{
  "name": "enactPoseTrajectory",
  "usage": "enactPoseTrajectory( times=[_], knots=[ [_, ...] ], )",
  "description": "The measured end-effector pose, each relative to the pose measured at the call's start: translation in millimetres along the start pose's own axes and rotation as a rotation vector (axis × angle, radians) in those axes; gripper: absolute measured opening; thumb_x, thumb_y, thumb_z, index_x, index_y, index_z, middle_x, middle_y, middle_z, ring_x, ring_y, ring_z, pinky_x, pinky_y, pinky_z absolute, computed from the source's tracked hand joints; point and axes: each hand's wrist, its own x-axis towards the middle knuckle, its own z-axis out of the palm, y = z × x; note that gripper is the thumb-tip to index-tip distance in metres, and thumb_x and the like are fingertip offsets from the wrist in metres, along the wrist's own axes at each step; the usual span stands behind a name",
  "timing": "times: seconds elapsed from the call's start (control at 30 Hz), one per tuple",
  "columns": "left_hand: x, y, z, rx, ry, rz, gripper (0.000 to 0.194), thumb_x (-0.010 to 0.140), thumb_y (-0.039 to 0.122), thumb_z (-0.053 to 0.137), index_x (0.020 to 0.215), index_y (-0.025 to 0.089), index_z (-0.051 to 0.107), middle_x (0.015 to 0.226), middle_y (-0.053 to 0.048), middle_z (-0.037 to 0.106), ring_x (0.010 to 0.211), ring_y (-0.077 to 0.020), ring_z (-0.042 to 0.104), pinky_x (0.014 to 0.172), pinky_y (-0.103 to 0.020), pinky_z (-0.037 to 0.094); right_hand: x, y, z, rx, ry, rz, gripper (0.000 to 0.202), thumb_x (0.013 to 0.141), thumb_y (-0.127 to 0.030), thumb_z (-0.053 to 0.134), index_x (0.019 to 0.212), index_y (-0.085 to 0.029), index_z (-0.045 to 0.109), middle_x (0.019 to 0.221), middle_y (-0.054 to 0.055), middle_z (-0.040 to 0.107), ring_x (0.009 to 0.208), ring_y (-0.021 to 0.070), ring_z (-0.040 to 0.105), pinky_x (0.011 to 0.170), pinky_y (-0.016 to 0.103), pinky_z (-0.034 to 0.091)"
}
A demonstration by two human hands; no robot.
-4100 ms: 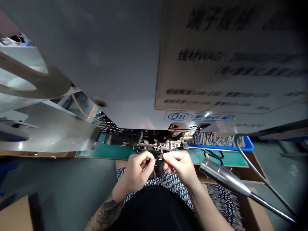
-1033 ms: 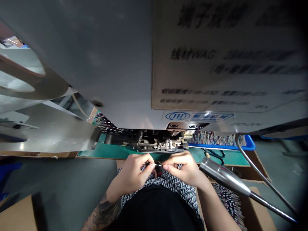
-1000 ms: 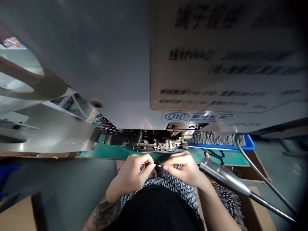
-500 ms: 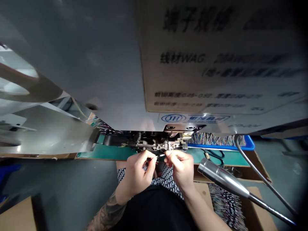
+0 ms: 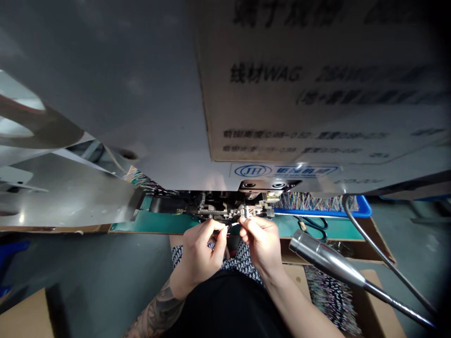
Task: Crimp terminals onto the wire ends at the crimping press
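My left hand pinches thin wires, whose fine ends show between the two hands. Close beside it, my right hand is closed in a pinch on a thin white wire end, its fingertips at the front of the metal crimping mechanism. The mechanism sits under the grey machine body. The exact number of wires is too small to tell.
A blue tray of many coloured wires stands behind on the right of the green bench top. A metal gooseneck lamp reaches in from the right. Below it, a cardboard box holds wire bundles. Black cable loops lie nearby.
My right hand has shifted slightly left, nearer my left hand. The camera view has shifted a little. Both hands keep their pinches.
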Motion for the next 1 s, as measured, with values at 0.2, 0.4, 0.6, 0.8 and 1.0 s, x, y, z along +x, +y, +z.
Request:
enactPoseTrajectory(
  times=[0.2,0.4,0.6,0.8,1.0],
  knots=[
    [-1,1,0.1,0.006,0.020,-0.011,0.007,0.099,0.013,0.064,0.094,0.018,0.066,0.078,-0.003,0.073,0.064,-0.0147,0.069,0.060,-0.024,0.055,-2,-5,7,0.026,0.027,0.015,0.039,0.079,-0.036,0.087,0.051,-0.016,0.069,0.046,-0.001,0.056,0.043,0.0061,0.043,0.045,0.019,0.031],
    [0,0,0.9,0.022,0.023,0.004,0.008,0.099,0.013,0.064,0.094,0.018,0.066,0.077,-0.003,0.073,0.064,-0.0147,0.069,0.059,-0.025,0.055,-2,-6,9,0.034,0.046,0.027,0.039,0.077,-0.037,0.088,0.049,-0.017,0.069,0.045,-0.001,0.055,0.042,0.0068,0.041,0.043,0.020,0.029],
    [1,0,-1.5,0.032,0.017,0.056,0.009,0.099,0.011,0.063,0.096,0.018,0.067,0.080,-0.003,0.074,0.067,-0.0147,0.070,0.060,-0.025,0.055,-3,-1,5,-0.030,0.027,-0.041,0.039,0.083,-0.039,0.085,0.053,-0.019,0.071,0.048,-0.002,0.057,0.042,0.0090,0.042,0.041,0.023,0.031],
    [3,-7,-9.7,0.082,-0.057,0.196,0.012,0.100,0.009,0.062,0.101,0.018,0.069,0.084,-0.004,0.074,0.073,-0.0173,0.071,0.068,-0.030,0.057,-8,-13,-5,-0.296,-0.067,-0.163,0.029,0.087,-0.041,0.085,0.068,-0.021,0.079,0.054,0.000,0.065,0.046,0.0138,0.052,0.045,0.026,0.043],
    [3,-12,-16.5,0.032,-0.182,0.176,0.013,0.101,0.013,0.060,0.096,0.019,0.070,0.082,-0.003,0.074,0.071,-0.0162,0.069,0.068,-0.031,0.053,-4,-31,-17,-0.400,-0.329,-0.116,0.030,0.091,-0.038,0.082,0.065,-0.023,0.078,0.054,0.001,0.069,0.044,0.0176,0.059,0.043,0.029,0.051]
  ],
)
